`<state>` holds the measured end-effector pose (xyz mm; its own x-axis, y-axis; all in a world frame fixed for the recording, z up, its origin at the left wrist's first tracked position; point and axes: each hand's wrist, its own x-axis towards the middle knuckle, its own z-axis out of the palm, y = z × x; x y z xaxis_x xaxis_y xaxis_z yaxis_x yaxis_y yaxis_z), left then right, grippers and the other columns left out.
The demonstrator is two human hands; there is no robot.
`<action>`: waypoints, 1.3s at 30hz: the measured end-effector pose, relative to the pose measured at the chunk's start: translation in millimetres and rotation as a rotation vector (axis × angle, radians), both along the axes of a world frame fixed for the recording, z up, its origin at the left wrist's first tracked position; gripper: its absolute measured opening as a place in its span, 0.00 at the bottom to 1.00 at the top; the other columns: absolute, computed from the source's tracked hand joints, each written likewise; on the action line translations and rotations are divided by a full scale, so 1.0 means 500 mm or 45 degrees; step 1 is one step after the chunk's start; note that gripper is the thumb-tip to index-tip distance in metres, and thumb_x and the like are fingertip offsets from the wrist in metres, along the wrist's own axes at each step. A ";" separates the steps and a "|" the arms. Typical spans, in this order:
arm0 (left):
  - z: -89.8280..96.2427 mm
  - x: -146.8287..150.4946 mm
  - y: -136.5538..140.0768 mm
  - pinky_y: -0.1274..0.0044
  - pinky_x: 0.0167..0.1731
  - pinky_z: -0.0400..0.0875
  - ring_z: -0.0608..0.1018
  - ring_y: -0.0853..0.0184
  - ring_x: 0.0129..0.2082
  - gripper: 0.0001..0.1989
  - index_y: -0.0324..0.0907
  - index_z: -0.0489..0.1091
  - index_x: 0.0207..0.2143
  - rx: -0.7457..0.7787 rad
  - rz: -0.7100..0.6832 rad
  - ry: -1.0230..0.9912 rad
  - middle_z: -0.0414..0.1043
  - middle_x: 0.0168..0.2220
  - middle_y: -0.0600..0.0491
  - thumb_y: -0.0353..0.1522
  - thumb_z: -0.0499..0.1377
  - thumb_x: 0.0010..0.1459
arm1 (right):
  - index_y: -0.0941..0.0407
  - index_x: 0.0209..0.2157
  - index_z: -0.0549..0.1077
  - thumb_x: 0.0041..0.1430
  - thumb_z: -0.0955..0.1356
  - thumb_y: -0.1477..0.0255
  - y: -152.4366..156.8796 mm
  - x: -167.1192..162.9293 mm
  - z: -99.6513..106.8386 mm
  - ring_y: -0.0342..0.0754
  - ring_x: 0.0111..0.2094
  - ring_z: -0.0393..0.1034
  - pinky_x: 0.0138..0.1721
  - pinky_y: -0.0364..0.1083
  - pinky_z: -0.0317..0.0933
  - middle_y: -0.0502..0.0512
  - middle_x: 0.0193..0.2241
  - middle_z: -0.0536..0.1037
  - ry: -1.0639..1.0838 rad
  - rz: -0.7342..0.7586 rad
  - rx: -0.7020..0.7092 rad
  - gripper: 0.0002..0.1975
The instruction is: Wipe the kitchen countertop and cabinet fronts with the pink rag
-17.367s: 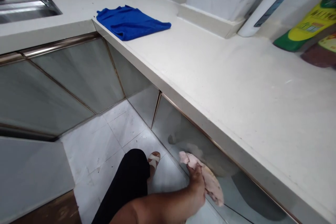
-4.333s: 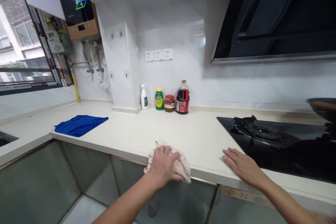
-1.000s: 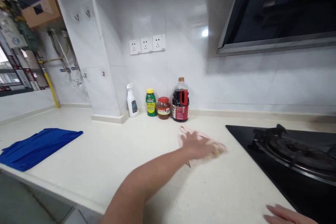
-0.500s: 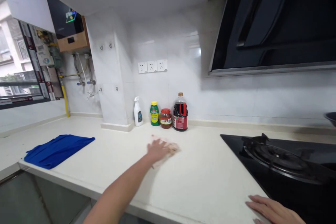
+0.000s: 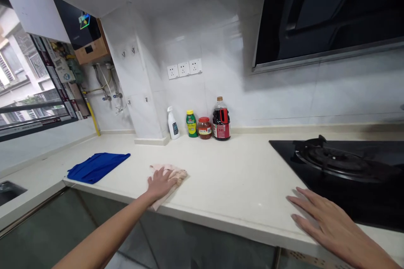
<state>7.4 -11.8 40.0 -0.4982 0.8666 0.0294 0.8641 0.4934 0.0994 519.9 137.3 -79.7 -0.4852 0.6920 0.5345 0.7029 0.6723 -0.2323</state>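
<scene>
My left hand [image 5: 161, 184] is on a pale pink cloth [image 5: 179, 175] near the front edge of the white countertop [image 5: 227, 172]. Its fingers curl over the cloth and hold it against the surface; what lies under the palm is hidden. One corner of the cloth reaches the counter's front edge. At the right, my right hand [image 5: 325, 218] is open, fingers spread, with nothing in it. It is at the counter's front edge, beside the black gas stove [image 5: 284, 151].
Along the back wall stand a white spray bottle [image 5: 173, 125], a green bottle with yellow cap [image 5: 191, 124], a red-lidded jar [image 5: 204, 129] and a large dark sauce bottle [image 5: 221, 122]. A blue cloth [image 5: 97, 167] lies left. A range hood [image 5: 328, 17] overhangs the right side.
My left hand has moved the pink cloth left and toward the counter's front edge. The view has shifted, and more of my right hand shows.
</scene>
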 end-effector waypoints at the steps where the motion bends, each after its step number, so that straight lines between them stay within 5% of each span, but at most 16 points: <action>1: -0.003 0.034 0.008 0.45 0.65 0.48 0.51 0.45 0.73 0.35 0.59 0.59 0.68 -0.009 -0.056 -0.030 0.45 0.75 0.50 0.56 0.42 0.62 | 0.44 0.58 0.74 0.62 0.58 0.42 -0.002 -0.003 0.004 0.63 0.66 0.60 0.66 0.67 0.55 0.54 0.64 0.69 -0.033 -0.011 -0.036 0.33; 11: -0.034 0.448 0.100 0.45 0.67 0.36 0.42 0.46 0.75 0.38 0.61 0.57 0.68 -0.044 -0.776 -0.254 0.38 0.76 0.54 0.61 0.43 0.60 | 0.46 0.56 0.75 0.65 0.54 0.46 0.003 -0.012 0.014 0.59 0.66 0.61 0.68 0.67 0.48 0.53 0.61 0.72 -0.115 -0.013 -0.140 0.32; 16: -0.050 0.505 0.099 0.45 0.67 0.40 0.48 0.48 0.74 0.39 0.59 0.61 0.67 0.000 -1.085 -0.333 0.42 0.76 0.53 0.62 0.47 0.59 | 0.44 0.54 0.77 0.66 0.53 0.49 0.033 0.002 -0.008 0.59 0.65 0.62 0.68 0.67 0.49 0.52 0.61 0.73 -0.117 0.056 -0.125 0.30; 20: -0.032 0.435 0.104 0.54 0.69 0.47 0.53 0.58 0.73 0.36 0.58 0.63 0.65 0.043 -0.955 -0.296 0.50 0.74 0.55 0.61 0.45 0.60 | 0.46 0.55 0.77 0.64 0.57 0.44 0.035 -0.002 0.000 0.61 0.65 0.62 0.68 0.67 0.48 0.53 0.60 0.73 -0.065 0.009 -0.206 0.31; 24: -0.024 0.295 0.083 0.53 0.68 0.49 0.54 0.58 0.73 0.34 0.58 0.63 0.65 0.124 -0.683 -0.240 0.52 0.73 0.54 0.58 0.45 0.63 | 0.47 0.55 0.77 0.64 0.58 0.41 0.031 -0.001 0.008 0.61 0.65 0.62 0.69 0.67 0.47 0.55 0.61 0.72 -0.033 0.008 -0.240 0.33; 32: -0.039 -0.054 -0.107 0.52 0.63 0.58 0.63 0.52 0.69 0.26 0.56 0.69 0.61 0.416 -0.053 -0.033 0.65 0.67 0.51 0.48 0.48 0.65 | 0.46 0.57 0.76 0.62 0.59 0.39 0.061 0.013 -0.031 0.61 0.65 0.62 0.70 0.66 0.47 0.54 0.62 0.71 -0.055 -0.007 -0.174 0.35; 36: -0.073 -0.118 -0.195 0.56 0.63 0.58 0.67 0.53 0.65 0.25 0.47 0.72 0.58 0.658 0.131 0.132 0.70 0.63 0.44 0.43 0.48 0.65 | 0.46 0.57 0.75 0.59 0.59 0.38 0.063 0.011 -0.044 0.61 0.65 0.62 0.69 0.67 0.47 0.53 0.62 0.72 -0.021 -0.007 -0.152 0.36; 39: -0.107 -0.114 -0.205 0.59 0.64 0.58 0.70 0.54 0.62 0.22 0.43 0.75 0.52 0.851 0.200 0.251 0.74 0.58 0.42 0.40 0.50 0.63 | 0.44 0.53 0.78 0.57 0.60 0.37 0.058 0.006 -0.042 0.62 0.63 0.65 0.67 0.66 0.51 0.52 0.59 0.75 0.044 -0.002 -0.096 0.35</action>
